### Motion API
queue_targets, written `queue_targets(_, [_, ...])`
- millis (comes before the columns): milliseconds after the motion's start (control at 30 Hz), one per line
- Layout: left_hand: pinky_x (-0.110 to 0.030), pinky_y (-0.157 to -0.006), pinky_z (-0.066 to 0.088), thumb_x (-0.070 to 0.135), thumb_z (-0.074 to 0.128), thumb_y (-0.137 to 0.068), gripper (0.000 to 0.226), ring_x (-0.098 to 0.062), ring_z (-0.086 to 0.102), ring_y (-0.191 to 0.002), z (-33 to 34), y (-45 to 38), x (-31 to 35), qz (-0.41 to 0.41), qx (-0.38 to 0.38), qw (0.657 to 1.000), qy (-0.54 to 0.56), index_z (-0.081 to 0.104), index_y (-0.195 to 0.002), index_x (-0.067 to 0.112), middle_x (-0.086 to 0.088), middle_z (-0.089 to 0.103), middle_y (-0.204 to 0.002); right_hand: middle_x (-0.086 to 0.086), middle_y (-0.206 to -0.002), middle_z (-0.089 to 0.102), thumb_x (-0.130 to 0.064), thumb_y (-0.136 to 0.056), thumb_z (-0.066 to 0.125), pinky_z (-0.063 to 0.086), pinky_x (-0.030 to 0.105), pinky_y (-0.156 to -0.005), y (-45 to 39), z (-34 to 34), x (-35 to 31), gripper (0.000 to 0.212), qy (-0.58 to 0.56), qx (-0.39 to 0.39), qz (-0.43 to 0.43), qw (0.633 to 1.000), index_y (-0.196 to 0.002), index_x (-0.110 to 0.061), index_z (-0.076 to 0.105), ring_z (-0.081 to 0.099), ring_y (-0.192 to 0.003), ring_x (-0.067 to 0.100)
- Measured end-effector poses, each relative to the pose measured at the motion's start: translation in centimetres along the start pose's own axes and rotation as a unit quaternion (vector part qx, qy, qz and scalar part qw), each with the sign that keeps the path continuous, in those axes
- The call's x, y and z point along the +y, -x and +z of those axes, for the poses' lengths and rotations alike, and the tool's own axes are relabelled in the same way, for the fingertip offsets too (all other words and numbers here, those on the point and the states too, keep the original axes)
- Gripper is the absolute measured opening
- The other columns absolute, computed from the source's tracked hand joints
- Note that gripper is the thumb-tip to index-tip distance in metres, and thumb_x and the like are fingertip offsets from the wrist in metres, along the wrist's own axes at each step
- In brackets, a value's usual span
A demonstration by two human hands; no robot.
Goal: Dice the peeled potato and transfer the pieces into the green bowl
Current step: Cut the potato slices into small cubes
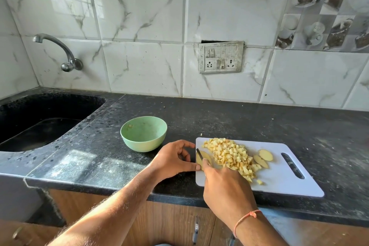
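The dark speckled worktop (219, 118) is carrying everything here, with the white cutting board (283, 173) sitting near its front edge and the green bowl (143, 134) standing just beside the board's left end, still holding next to nothing, only a scrap or two clinging to its inner wall. On the board a big heap of diced potato (231, 156) is lying in the middle, two uncut potato slices (263, 158) are waiting just beside the heap on its right, and one more potato slice (203, 159) is lying at the board's left end, where the work is happening. The step in hand looks like the dicing of that slice, and to do it well the person is needing to keep the slice flat, tuck the steadying fingertips back from the blade, cut into even strips and then across, and stay clear of the board's edge so no pieces roll off onto the worktop. The right hand (225, 187) is curling closed around the knife (199, 154), whose dark blade tip is resting on the slice; the handle is hidden inside the grip. The left hand (171, 160) is sitting at the board's left edge, fingers loosely bent and half-open, its thumb tip touching the slice's near end to steady it, gripping nothing.
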State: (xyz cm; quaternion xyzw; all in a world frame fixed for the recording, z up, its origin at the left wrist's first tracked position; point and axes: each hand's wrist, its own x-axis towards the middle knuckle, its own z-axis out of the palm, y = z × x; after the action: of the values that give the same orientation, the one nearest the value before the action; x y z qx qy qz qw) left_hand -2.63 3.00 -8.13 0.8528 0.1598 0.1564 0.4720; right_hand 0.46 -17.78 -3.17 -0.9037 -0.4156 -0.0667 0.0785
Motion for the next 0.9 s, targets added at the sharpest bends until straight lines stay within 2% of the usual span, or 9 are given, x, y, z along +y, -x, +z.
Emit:
queue_targets(233, [-0.020, -0.059, 0.041, 0.039, 0.099, -0.070, 0.061, -0.003, 0.048, -0.058, -0.1, -0.2, 0.0, 0.006, 0.001, 1.000, -0.012, 0.067, -0.122, 0.039, 0.014, 0.058, -0.065, 0.008, -0.107, 0.072, -0.013, -0.101, 0.038, 0.056, 0.037, -0.076, 0.2, 0.0, -0.3, 0.064, 0.026, -0.021, -0.005, 0.999, -0.163, -0.026, 0.026, 0.068, -0.095, 0.026])
queue_targets(433, [-0.024, -0.059, 0.042, 0.039, 0.100, -0.067, 0.063, -0.004, 0.049, -0.059, -0.1, -0.4, -0.1, -0.005, -0.001, 1.000, -0.017, 0.066, -0.120, 0.040, 0.013, 0.059, -0.065, 0.008, -0.116, 0.069, -0.012, -0.100, 0.041, 0.055, 0.037, -0.079, -0.1, -0.4, 0.1, 0.066, 0.036, -0.054, -0.008, 0.998, -0.162, -0.027, 0.026, 0.066, -0.105, 0.028])
queue_targets(567, [-0.026, -0.061, 0.043, 0.040, 0.100, -0.067, 0.062, -0.005, 0.050, -0.059, -0.1, -0.4, 0.0, -0.005, 0.002, 1.000, -0.016, 0.066, -0.119, 0.040, 0.011, 0.060, -0.066, 0.010, -0.110, 0.069, -0.008, -0.099, 0.039, 0.045, 0.036, -0.068, 0.7, -0.7, 0.4, 0.068, 0.035, -0.060, -0.017, 0.997, -0.163, -0.026, 0.024, 0.066, -0.100, 0.030])
queue_targets(733, [-0.027, -0.062, 0.044, 0.042, 0.100, -0.066, 0.063, -0.007, 0.051, -0.060, 0.0, -0.3, -0.2, -0.007, 0.005, 1.000, -0.018, 0.066, -0.118, 0.041, 0.009, 0.062, -0.067, 0.011, -0.108, 0.068, -0.004, -0.096, 0.039, 0.049, 0.039, -0.072, 2.4, -1.5, 0.5, 0.072, 0.039, -0.079, -0.027, 0.996, -0.163, -0.023, 0.023, 0.064, -0.101, 0.032])
queue_targets(800, [-0.028, -0.062, 0.044, 0.043, 0.100, -0.065, 0.063, -0.006, 0.051, -0.060, 0.1, -0.3, -0.2, -0.008, 0.008, 1.000, -0.017, 0.066, -0.118, 0.041, 0.009, 0.062, -0.067, 0.011, -0.108, 0.068, -0.003, -0.096, 0.039, 0.045, 0.038, -0.071, 3.0, -1.8, 0.6, 0.073, 0.034, -0.086, -0.029, 0.995, -0.164, -0.023, 0.021, 0.063, -0.101, 0.032])
queue_targets(900, [-0.028, -0.061, 0.041, 0.044, 0.101, -0.064, 0.064, -0.007, 0.048, -0.059, 0.1, -0.3, -0.2, -0.008, 0.011, 1.000, -0.010, 0.066, -0.118, 0.039, 0.009, 0.059, -0.065, 0.010, -0.104, 0.065, -0.002, -0.097, 0.037, 0.038, 0.037, -0.069, 4.0, -2.2, 0.9, 0.073, 0.030, -0.096, -0.035, 0.994, -0.164, -0.023, 0.018, 0.054, -0.087, 0.029])
